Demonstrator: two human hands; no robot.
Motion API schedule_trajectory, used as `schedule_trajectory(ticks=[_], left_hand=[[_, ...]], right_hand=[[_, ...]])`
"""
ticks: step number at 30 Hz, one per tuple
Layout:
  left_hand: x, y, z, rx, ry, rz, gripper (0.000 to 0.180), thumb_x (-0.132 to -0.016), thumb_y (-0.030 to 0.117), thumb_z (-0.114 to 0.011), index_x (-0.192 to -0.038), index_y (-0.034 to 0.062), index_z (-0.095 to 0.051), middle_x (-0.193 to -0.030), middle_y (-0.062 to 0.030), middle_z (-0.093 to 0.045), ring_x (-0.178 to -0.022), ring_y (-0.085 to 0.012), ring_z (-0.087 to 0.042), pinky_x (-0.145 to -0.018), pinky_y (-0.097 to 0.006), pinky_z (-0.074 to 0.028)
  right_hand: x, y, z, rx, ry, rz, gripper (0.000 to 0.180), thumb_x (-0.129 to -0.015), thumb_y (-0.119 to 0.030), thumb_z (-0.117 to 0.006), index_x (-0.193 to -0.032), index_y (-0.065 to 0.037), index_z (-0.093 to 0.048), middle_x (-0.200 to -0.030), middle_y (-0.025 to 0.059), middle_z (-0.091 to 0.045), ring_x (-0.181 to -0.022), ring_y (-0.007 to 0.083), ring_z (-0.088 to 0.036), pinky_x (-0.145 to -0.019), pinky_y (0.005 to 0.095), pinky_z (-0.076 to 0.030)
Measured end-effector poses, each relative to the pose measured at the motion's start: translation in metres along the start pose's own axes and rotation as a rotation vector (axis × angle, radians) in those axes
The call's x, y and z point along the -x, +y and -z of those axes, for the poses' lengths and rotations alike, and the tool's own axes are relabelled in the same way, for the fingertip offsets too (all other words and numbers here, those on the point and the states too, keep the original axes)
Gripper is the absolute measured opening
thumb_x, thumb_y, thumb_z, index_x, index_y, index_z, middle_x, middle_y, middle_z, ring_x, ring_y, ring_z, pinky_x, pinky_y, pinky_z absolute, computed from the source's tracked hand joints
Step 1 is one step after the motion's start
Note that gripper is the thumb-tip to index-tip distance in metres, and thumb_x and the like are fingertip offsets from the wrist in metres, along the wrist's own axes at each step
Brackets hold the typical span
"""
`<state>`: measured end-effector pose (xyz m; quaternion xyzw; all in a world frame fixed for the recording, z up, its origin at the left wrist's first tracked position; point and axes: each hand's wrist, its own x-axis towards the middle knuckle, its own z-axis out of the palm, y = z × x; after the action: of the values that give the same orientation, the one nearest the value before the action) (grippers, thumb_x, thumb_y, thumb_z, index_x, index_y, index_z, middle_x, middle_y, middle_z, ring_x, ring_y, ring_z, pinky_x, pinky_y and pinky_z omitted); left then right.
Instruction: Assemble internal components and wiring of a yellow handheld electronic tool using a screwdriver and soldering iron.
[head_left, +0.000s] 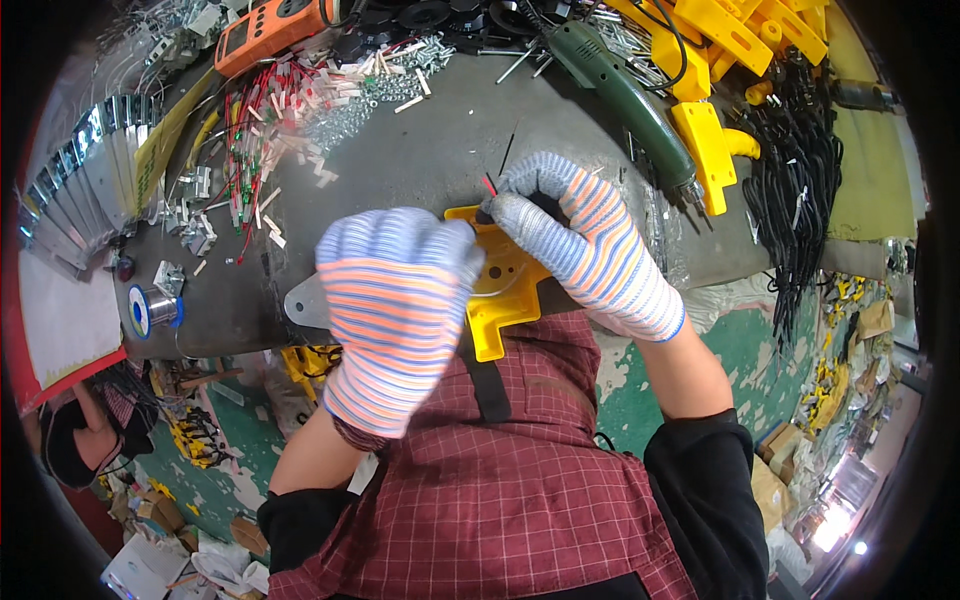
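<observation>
At the counter's (420, 170) near edge, the left hand (395, 300), fingers curled together, presses down a yellow plastic bracket (500, 290). At one o'clock from it, the right hand's (580, 235) fingers pinch a thin red wire (489, 185) at the bracket's top edge. Judging by this, wire-fitting is underway; threading it calls for a steady bracket.

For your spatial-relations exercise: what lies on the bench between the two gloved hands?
In the head view, a yellow plastic bracket spans the gap between the left hand and right hand; both hands touch it.
</observation>
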<state>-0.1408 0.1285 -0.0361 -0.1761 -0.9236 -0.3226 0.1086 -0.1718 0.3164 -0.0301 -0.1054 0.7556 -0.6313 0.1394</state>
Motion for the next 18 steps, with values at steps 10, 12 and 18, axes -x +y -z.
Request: schedule_trajectory(ticks=[10,12,18], left_hand=[[0.0,-0.011,-0.001,-0.073,-0.084,-0.261,0.019,-0.072,0.012,-0.071,-0.089,0.0101,-0.063,-0.099,-0.0125,-0.057,-0.093,-0.031,-0.057,-0.09,-0.047,-0.044],[0.017,-0.025,-0.008,0.187,-0.04,-0.028,0.015,-0.078,0.01,-0.071,-0.091,0.0074,-0.065,-0.099,-0.0109,-0.059,-0.093,-0.0292,-0.059,-0.084,-0.039,-0.048],[0.014,-0.016,-0.023,0.466,0.191,0.26,0.011,-0.082,0.011,-0.071,-0.089,0.003,-0.067,-0.096,-0.0113,-0.062,-0.083,-0.0232,-0.063,-0.074,-0.034,-0.051]], right_hand=[[0.002,0.008,0.0,0.058,0.093,0.023,0.018,-0.091,-0.015,-0.062,-0.097,0.002,-0.064,-0.079,0.0077,-0.066,-0.075,0.0102,-0.062,-0.067,0.0279,-0.051],[0.003,0.01,-0.002,0.005,0.101,-0.003,0.019,-0.091,-0.016,-0.063,-0.097,0.002,-0.065,-0.079,0.0085,-0.066,-0.075,0.0106,-0.062,-0.067,0.0281,-0.051],[0.01,-0.002,-0.015,0.086,0.067,-0.009,0.019,-0.089,-0.016,-0.064,-0.093,0.002,-0.066,-0.079,0.0121,-0.067,-0.073,0.0181,-0.065,-0.068,0.0315,-0.051]])
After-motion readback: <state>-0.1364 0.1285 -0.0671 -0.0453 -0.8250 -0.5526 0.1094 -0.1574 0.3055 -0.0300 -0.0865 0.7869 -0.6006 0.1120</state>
